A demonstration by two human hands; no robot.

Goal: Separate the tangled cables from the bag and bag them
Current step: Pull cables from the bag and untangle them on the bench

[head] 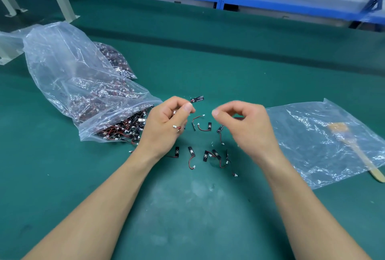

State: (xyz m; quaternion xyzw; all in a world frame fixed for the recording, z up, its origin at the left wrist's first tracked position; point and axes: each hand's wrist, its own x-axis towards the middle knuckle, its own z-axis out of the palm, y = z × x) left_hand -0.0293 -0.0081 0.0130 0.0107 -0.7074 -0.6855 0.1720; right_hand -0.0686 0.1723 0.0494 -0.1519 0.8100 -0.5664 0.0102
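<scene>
Item 1, small black-tabbed cable with red and black leads (196,99): pinched between thumb and forefinger of the left hand (164,126). Its tab sticks out at 1 o'clock from the fingertips, long axis roughly 8 to 2.

Item 2, right hand (245,126): fingers curled, thumb tip near forefinger, blurred. I cannot tell whether it holds anything. It sits at 4 o'clock of the tab, close by.

Item 3, separated cables (208,155): scattered on the green table mat (187,207), between and below both hands.

Item 4, large clear plastic bag of tangled cables (83,84): at 9 o'clock, mouth spilling toward the left hand.

Item 5, flat clear plastic bag (323,145): at 3 o'clock. I judge it the receiving bag, and the right hand is nearer.
</scene>
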